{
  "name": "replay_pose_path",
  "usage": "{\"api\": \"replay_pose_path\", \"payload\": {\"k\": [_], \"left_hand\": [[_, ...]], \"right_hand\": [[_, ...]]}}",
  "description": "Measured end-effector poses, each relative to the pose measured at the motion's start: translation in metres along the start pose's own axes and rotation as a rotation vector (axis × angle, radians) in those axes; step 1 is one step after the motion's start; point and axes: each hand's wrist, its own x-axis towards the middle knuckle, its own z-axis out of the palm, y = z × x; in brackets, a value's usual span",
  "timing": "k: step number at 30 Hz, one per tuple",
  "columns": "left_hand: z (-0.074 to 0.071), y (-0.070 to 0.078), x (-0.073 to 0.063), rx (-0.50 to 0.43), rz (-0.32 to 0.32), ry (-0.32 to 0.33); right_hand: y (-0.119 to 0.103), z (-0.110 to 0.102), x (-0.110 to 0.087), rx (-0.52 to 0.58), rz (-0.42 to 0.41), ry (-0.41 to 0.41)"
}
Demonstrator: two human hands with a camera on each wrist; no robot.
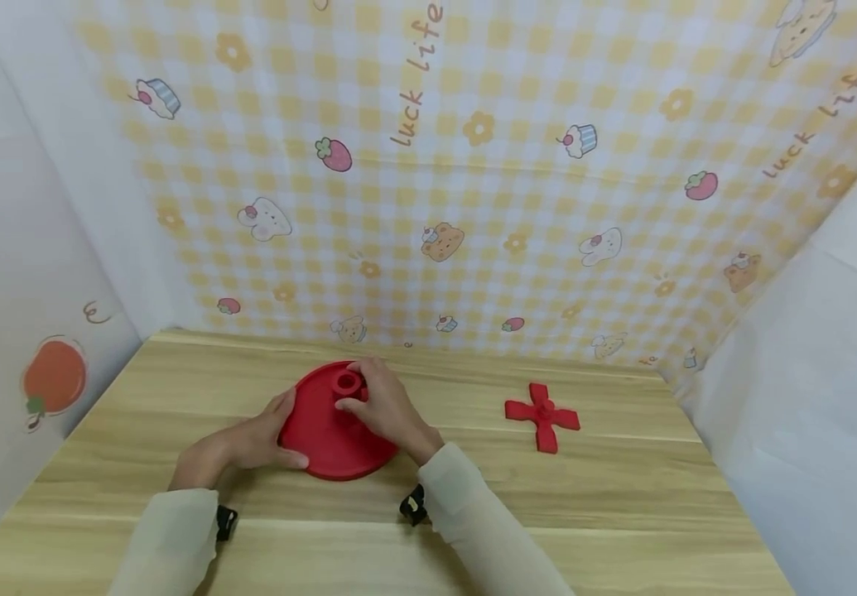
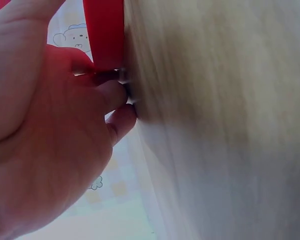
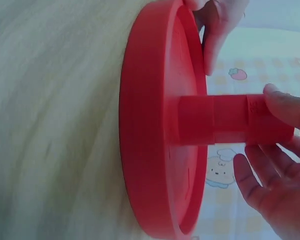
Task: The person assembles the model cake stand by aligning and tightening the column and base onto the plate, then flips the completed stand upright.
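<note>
A red round base (image 1: 331, 454) with a raised rim lies on the wooden table, left of the middle. From its centre stands a red tube (image 3: 230, 120), made of stepped cylindrical sections and showing a round hole at its top in the head view. My right hand (image 1: 389, 406) pinches the top section of this tube between thumb and fingers. At the base's left side, my left hand (image 1: 252, 439) holds the rim, thumb at the near edge and fingers further back. The left wrist view shows those fingertips low, close to the tabletop.
To the right lies a red four-armed cross piece (image 1: 545, 416) with a small peg in its middle. A yellow checked cloth (image 1: 473, 273) hangs behind the table (image 1: 622, 513), and white sheets flank both sides.
</note>
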Motion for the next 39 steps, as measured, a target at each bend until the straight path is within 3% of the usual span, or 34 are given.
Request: {"api": "replay_pose_path", "payload": {"k": [8, 12, 15, 19, 23, 30, 39], "left_hand": [[0.002, 0.001, 0.0, -0.008, 0.004, 0.02], [0.003, 0.001, 0.0, -0.011, -0.012, 0.028], [0.003, 0.001, -0.001, -0.02, -0.011, 0.028], [0.002, 0.001, -0.001, -0.033, 0.005, 0.029], [0.002, 0.001, -0.001, -0.044, 0.012, 0.025], [0.004, 0.001, -0.001, -0.046, -0.016, 0.016], [0.004, 0.002, -0.003, -0.036, -0.05, 0.023]], "right_hand": [[0.008, -0.016, -0.008, 0.042, -0.017, -0.092], [0.013, -0.037, -0.012, 0.067, -0.01, -0.113], [0.022, -0.06, -0.017, 0.08, -0.024, -0.079], [0.047, -0.091, -0.027, 0.057, -0.045, 0.014], [0.081, -0.117, -0.044, 0.013, -0.011, 0.071], [0.138, -0.154, -0.078, -0.12, 0.102, 0.064], [0.18, -0.182, -0.111, -0.178, 0.176, 0.135]]}}
